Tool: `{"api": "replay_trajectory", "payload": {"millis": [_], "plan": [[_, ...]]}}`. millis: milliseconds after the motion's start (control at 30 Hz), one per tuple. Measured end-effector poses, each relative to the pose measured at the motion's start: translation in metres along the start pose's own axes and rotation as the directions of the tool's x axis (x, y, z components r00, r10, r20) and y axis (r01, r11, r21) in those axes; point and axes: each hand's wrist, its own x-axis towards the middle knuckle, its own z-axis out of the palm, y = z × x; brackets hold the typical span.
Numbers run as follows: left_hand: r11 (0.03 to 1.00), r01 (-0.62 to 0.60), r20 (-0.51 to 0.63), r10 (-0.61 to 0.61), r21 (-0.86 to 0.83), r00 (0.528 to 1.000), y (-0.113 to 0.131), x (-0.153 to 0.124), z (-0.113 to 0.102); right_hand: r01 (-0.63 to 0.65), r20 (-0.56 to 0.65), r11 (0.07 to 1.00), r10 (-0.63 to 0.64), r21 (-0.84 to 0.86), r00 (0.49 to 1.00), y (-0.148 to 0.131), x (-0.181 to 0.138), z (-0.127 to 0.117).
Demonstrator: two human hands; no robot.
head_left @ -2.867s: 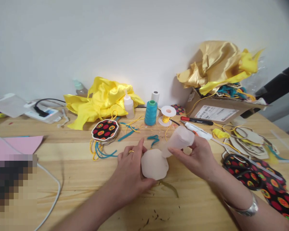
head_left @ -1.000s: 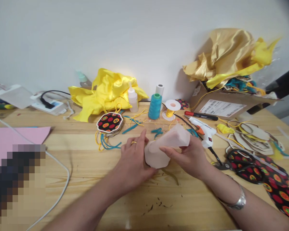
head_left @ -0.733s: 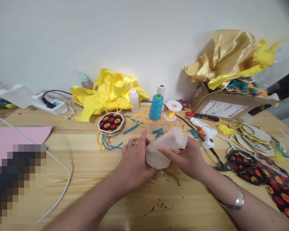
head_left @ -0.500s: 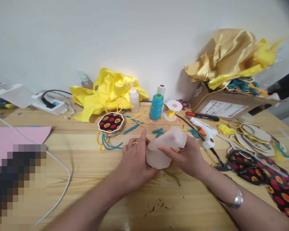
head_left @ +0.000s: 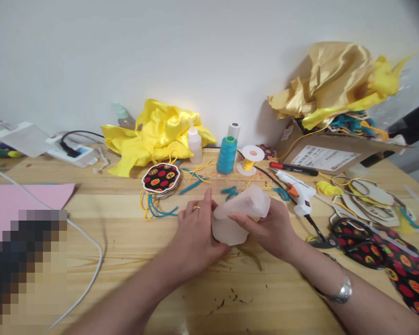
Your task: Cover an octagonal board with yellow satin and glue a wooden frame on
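Observation:
Between my hands is a whitish, translucent sheet (head_left: 246, 202), curled over into a roll along its upper right side. Beneath the roll shows a flat, pale part with a rounded edge; whether the two are one piece I cannot tell. My left hand (head_left: 195, 235) is curved around the left edge, its thumb at the bottom and its index finger pointing up. My right hand (head_left: 274, 228) grips the rolled end, thumb on the near side and the other fingers hidden behind. A patterned, scalloped stack (head_left: 160, 177) with yellow and teal cords lies beyond my left hand.
Behind stand a teal thread cone (head_left: 226, 156), a yellow thread spool (head_left: 249, 160), a squeeze bottle (head_left: 194, 144) and yellow satin (head_left: 153, 135). At right are a glue gun (head_left: 298, 190), scissors (head_left: 358, 242), patterned fabric (head_left: 410, 279) and a cardboard box (head_left: 321, 156).
The rolled end of the sheet sits very slightly lower. Both hands keep nearly the same place and grip.

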Motion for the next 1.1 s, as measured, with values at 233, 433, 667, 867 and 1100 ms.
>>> {"api": "replay_trajectory", "payload": {"millis": [233, 433, 667, 867, 1100], "plan": [[1.0, 0.006, 0.018, -0.006, -0.003, 1.0, 0.002, -0.001, -0.003, -0.02, -0.083, 0.999, 0.017, -0.035, 0.996, 0.002, 0.002, -0.004], [1.0, 0.012, 0.006, -0.012, -0.006, 1.0, 0.002, -0.002, -0.003, 0.022, 0.026, 1.0, -0.022, 0.006, 0.999, -0.001, -0.001, -0.003], [1.0, 0.011, 0.022, -0.011, 0.008, 1.0, 0.001, -0.001, -0.002, 0.039, 0.095, 0.998, -0.044, 0.045, 0.995, -0.002, -0.002, -0.006], [1.0, 0.022, 0.049, -0.022, 0.016, 0.999, 0.001, 0.0, -0.003, 0.087, 0.159, 0.995, -0.094, 0.054, 0.983, -0.005, -0.003, -0.007], [1.0, 0.015, 0.046, -0.016, 0.023, 0.999, 0.0, -0.001, -0.003, 0.074, 0.19, 0.994, -0.087, 0.077, 0.978, -0.007, -0.006, -0.009]]}}
